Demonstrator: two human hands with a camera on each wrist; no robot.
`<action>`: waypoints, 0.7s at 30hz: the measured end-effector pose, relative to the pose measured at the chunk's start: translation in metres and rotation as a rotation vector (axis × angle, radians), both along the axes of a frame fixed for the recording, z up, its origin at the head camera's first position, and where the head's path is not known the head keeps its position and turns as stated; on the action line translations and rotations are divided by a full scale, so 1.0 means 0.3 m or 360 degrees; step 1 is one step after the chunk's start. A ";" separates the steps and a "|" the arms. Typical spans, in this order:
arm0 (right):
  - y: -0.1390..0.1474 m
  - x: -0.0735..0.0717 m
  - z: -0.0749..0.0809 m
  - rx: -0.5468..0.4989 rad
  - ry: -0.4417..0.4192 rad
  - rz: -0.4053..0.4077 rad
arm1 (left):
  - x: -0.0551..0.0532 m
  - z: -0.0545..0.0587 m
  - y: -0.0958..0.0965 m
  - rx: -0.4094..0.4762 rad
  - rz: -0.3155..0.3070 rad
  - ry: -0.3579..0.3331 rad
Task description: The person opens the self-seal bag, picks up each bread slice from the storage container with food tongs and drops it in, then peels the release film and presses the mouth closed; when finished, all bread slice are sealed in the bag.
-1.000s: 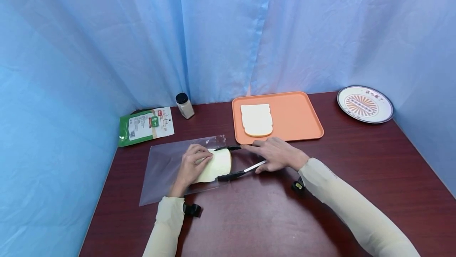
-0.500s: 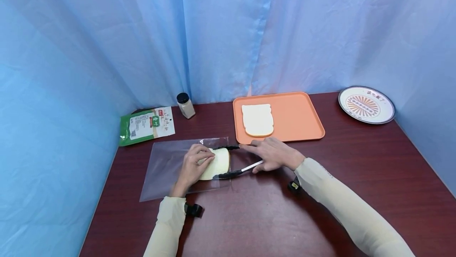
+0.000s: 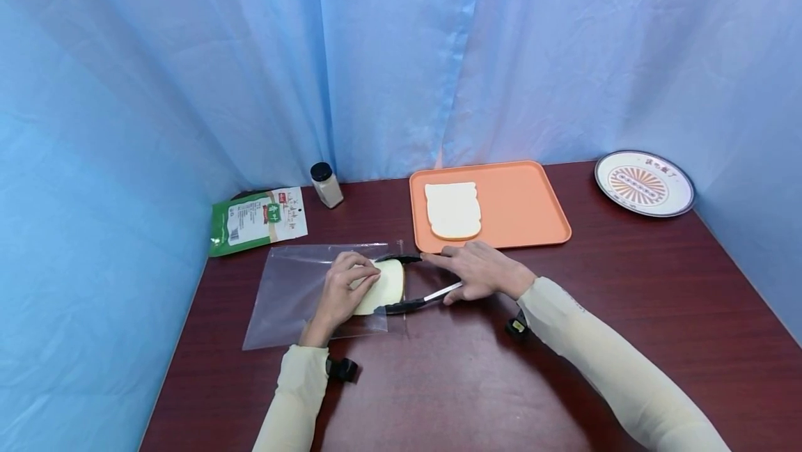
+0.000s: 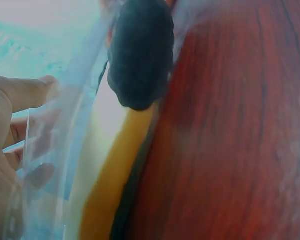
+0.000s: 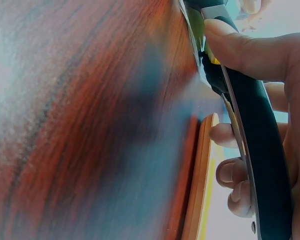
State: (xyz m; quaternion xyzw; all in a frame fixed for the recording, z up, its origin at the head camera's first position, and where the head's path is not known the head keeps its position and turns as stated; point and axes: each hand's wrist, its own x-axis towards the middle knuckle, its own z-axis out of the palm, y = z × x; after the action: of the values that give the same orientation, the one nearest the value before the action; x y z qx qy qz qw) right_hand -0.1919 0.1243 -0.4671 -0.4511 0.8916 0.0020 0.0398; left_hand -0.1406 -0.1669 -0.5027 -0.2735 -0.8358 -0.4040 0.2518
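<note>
In the head view my right hand [image 3: 481, 271] holds black-headed tongs [image 3: 443, 292], thumb on one arm and fingers on the other. Between the tongs' two heads lies a bread slice [image 3: 391, 285] with a brown crust. The slice is partly inside a clear plastic bag [image 3: 282, 299] lying flat on the table. My left hand [image 3: 343, 288] reaches over the bag and slice, pinching the film near the bag's mouth. Close up in the left wrist view, one tongs head [image 4: 142, 55] presses beside the slice's crust [image 4: 122, 150]. The right wrist view shows the black tongs arm [image 5: 262, 150] in my grip.
Behind my hands, an orange tray [image 3: 520, 208] bears another bread slice [image 3: 452, 212]. A patterned plate [image 3: 664, 194] stands at the far right. A black-lidded jar [image 3: 328, 191] and a green-and-white food packet [image 3: 257, 222] are at the back left, before blue curtains [image 3: 388, 76].
The right hand, tongs and slice have shifted slightly left, while the bag's mouth edge has moved a little right over the slice. The left hand keeps its pinch, moving slightly right.
</note>
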 end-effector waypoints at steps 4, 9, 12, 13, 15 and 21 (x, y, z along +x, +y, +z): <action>-0.001 0.003 0.002 -0.0021 -0.0023 -0.0009 | 0.000 -0.004 -0.004 -0.0015 0.0026 -0.0031; -0.007 0.006 0.002 -0.0059 -0.0060 -0.0012 | -0.002 -0.006 -0.005 -0.0015 0.0038 -0.0054; -0.017 0.007 -0.001 -0.0072 -0.0064 -0.0004 | 0.000 -0.003 -0.001 -0.0020 0.0036 -0.0061; -0.021 0.007 -0.003 -0.0078 -0.0065 0.0000 | 0.001 -0.002 0.001 -0.0022 0.0034 -0.0060; -0.029 0.005 -0.010 -0.0101 -0.0065 0.0011 | 0.004 0.001 0.005 -0.0018 0.0023 -0.0059; -0.054 -0.003 -0.021 -0.0165 -0.0032 0.0052 | 0.008 0.008 0.012 -0.0010 -0.0005 -0.0055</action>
State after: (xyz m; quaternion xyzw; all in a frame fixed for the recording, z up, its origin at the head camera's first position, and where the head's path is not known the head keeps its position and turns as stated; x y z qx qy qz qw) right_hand -0.1927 0.1080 -0.4734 -0.4671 0.8825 -0.0482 0.0253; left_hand -0.1383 -0.1633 -0.5002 -0.2684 -0.8409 -0.4065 0.2359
